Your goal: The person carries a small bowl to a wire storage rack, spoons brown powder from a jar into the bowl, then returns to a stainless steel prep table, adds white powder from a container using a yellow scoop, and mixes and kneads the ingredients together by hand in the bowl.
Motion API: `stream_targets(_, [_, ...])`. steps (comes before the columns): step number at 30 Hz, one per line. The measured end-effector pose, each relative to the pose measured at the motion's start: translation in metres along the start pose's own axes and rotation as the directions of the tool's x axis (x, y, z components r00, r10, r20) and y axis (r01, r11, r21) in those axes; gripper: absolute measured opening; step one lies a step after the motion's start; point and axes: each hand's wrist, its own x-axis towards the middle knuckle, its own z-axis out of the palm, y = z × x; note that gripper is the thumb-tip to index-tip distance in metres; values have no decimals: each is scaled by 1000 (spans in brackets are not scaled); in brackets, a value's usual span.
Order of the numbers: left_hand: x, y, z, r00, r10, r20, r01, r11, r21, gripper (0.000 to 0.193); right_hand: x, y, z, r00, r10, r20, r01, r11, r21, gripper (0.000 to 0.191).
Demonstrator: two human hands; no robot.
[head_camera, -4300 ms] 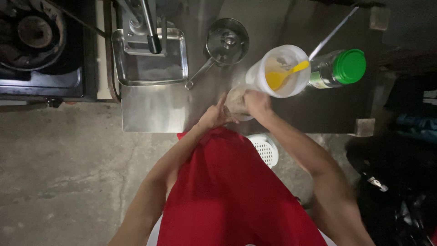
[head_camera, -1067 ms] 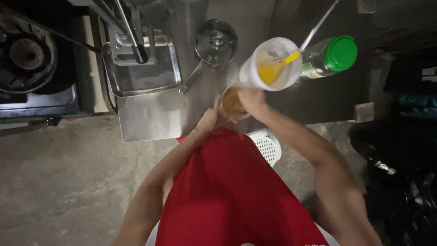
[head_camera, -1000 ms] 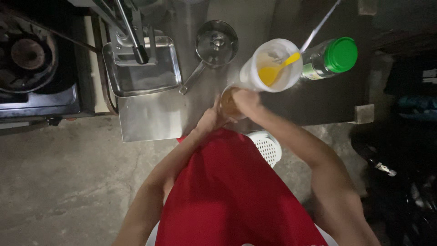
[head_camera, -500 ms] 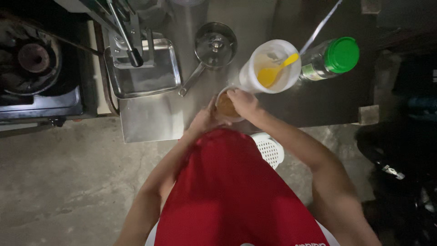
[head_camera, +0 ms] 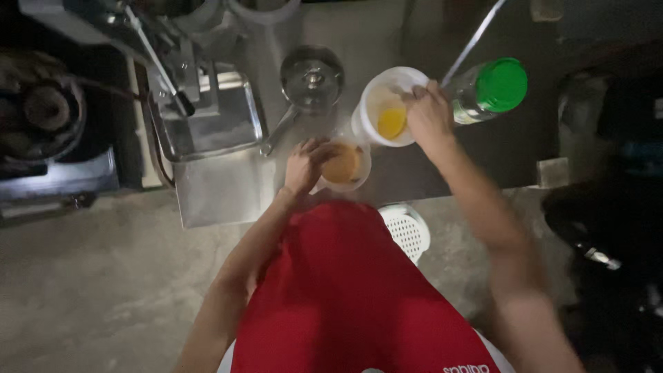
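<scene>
Left hand: your left hand (head_camera: 302, 166) is at the left side of the cup (head_camera: 343, 164); the fingers curl around its wall and touch the rim, so they are closed on the cup.
Cup: it stands upright on the dark counter (head_camera: 497, 152), open mouth up, with brown-orange liquid inside. It is just right of your left fingertips and near the counter's front edge.
Right hand: your right hand (head_camera: 428, 114) is over the right rim of the tub (head_camera: 387, 103). The fingers are pressed together, as if they pinch something thin, but I cannot tell what it is.
Tub: white, round, with yellow liquid at the bottom. It is just left of your right fingers, and behind and right of the cup, almost touching it.
Key relation: the cup is toward you and to the left from your right fingers; its axis is vertical. The left hand is much nearer to it, already on it.
Around: a bottle (head_camera: 487, 90) with green cap lies just right of your right hand; a strainer (head_camera: 311, 79) is behind the cup; a metal tray (head_camera: 207, 121) is left of your left hand.
</scene>
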Motion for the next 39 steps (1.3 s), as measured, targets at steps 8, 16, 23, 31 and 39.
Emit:
stream_targets(8, [-6, -3, 10, 989, -63, -134, 67, 997, 26, 20, 7, 26, 18, 986, -152, 66, 147, 986, 73, 15])
stream_targets(16, [-18, -8, 20, 990, -64, -124, 69, 997, 36, 32, 14, 13, 32, 918, 348, 188, -323, 388, 863, 15])
stream_targets(23, [-19, -8, 22, 983, -87, -162, 86, 996, -13, 25, 3, 0, 18, 945, 325, -35, -171, 581, 796, 10])
stream_targets(31, [-23, -13, 23, 985, -90, -144, 95, 995, 23, 23, -41, 32, -11, 861, 458, 221, -418, 390, 821, 13])
stream_targets(39, [-25, -17, 29, 984, -94, -153, 95, 995, 1, 16, -70, 61, 15, 817, 570, 83, -155, 79, 985, 9])
